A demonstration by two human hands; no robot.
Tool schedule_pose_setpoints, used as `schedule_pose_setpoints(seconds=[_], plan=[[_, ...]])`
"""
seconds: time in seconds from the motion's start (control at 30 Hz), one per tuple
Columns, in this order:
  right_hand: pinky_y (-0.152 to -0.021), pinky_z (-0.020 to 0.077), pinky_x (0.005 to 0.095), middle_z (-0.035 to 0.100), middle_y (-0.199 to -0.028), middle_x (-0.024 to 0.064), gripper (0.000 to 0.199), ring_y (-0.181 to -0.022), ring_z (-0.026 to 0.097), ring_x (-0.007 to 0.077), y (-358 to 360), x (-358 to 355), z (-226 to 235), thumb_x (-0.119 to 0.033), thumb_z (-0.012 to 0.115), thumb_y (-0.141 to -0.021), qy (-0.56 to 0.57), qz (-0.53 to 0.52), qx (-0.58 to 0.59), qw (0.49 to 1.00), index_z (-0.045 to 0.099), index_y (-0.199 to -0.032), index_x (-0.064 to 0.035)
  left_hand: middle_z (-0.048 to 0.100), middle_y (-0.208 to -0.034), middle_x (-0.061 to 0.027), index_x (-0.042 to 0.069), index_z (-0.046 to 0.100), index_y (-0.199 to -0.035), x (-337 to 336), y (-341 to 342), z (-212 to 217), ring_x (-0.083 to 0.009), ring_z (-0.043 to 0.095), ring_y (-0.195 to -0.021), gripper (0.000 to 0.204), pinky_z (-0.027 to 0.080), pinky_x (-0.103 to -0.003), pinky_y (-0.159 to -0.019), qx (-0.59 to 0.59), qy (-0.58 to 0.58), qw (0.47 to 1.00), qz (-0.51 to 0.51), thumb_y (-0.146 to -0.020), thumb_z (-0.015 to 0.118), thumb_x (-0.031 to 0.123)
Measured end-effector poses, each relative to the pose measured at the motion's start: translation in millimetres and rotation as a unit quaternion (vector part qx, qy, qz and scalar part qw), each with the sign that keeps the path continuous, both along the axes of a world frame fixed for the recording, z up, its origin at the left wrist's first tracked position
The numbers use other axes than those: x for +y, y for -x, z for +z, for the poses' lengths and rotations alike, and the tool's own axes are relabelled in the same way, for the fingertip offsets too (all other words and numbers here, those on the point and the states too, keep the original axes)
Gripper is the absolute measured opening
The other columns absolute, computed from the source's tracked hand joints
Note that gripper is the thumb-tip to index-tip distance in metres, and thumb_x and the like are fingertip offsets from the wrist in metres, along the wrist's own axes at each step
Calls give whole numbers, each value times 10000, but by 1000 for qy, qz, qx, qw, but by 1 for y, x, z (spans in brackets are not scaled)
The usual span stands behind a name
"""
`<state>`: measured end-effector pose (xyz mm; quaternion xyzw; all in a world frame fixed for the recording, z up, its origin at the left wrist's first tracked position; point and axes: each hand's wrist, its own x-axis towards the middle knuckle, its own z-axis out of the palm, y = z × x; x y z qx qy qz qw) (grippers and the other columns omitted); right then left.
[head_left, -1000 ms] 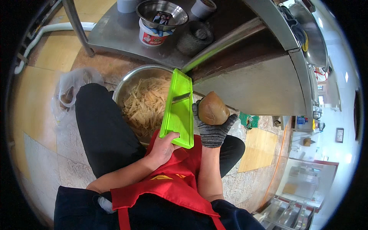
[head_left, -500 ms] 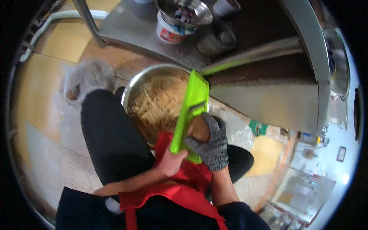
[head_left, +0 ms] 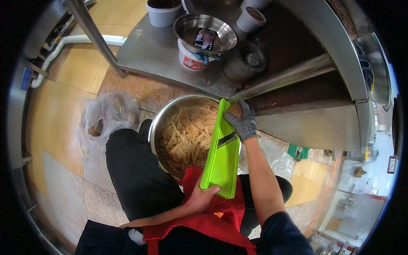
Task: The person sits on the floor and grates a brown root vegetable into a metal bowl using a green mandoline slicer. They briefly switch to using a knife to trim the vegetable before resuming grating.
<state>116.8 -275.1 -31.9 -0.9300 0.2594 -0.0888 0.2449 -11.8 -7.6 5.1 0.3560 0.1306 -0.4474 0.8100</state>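
Note:
A bright green mandoline slicer [head_left: 225,170] stands tilted over the right side of a metal basin [head_left: 151,134]. My bare left hand [head_left: 205,194] grips the slicer's near end. On the slicer's far end, beyond the dark blade, my right hand [head_left: 246,126] in a grey knitted glove is closed around a brown, potato-like root vegetable [head_left: 235,110]. The glove hides part of the vegetable. Pale shredded strips [head_left: 185,138] are heaped in the basin, which sits between my knees.
A plastic bag [head_left: 108,110] holding brown lumps lies on the floor at left. Ahead, a low metal shelf [head_left: 148,53] carries a white tub [head_left: 185,59] under a steel bowl [head_left: 180,29] with a phone [head_left: 205,38], plus a stone mortar [head_left: 238,70]. A metal cabinet side [head_left: 306,123] bounds the right.
My right hand has slid the vegetable along the slicer, away from me, from below the blade to the far end. My left hand keeps its grip. The whole view has shifted.

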Motion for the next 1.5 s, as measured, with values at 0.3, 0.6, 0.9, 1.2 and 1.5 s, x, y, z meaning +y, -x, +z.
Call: schedule_pose_setpoints(seconds=[0.3, 0.6, 0.9, 1.2, 1.5], plan=[[-961, 461, 471, 528, -1237, 180, 857, -1113, 537, 380, 109, 115, 108, -232, 888, -572, -13, 151, -57, 987, 486, -1316, -93, 562, -1030, -1, 36, 461, -1268, 11, 7, -6, -101, 552, -932, 485, 470, -260, -801, -76, -61, 995, -25, -814, 609, -49], [-943, 481, 406, 548, -1236, 205, 752, -1100, 558, 351, -7, -5, -15, -264, 853, -646, 18, 29, -19, 999, 529, -1291, -53, 578, -1080, -26, 28, 468, -1286, 2, 4, -14, -136, 551, -1000, 475, 454, -300, -892, -39, 8, 999, 3, -832, 602, -22], [-983, 444, 471, 552, -1265, 165, 840, -1152, 526, 377, 129, 122, 117, -280, 875, -625, -52, 146, -66, 986, 475, -1341, -97, 547, -979, 10, 36, 499, -1200, 13, 0, -2, -83, 529, -877, 418, 453, -248, -735, -118, -94, 987, -51, -798, 584, -43], [-959, 455, 439, 577, -1210, 222, 744, -1090, 555, 378, 0, -9, -31, -363, 839, -656, 27, -12, -47, 998, 548, -1270, -61, 558, -1081, -22, 34, 461, -1273, 4, -1, -9, -116, 540, -989, 494, 454, -268, -858, -73, -24, 996, -34, -799, 572, -51], [-940, 460, 479, 584, -1168, 179, 808, -1107, 559, 364, 129, 125, 109, -320, 873, -624, -35, 148, -74, 986, 476, -1284, -77, 547, -1026, -1, 34, 439, -1318, 18, 4, -5, -103, 547, -904, 560, 466, -256, -785, -78, -113, 988, -66, -793, 618, -49]])
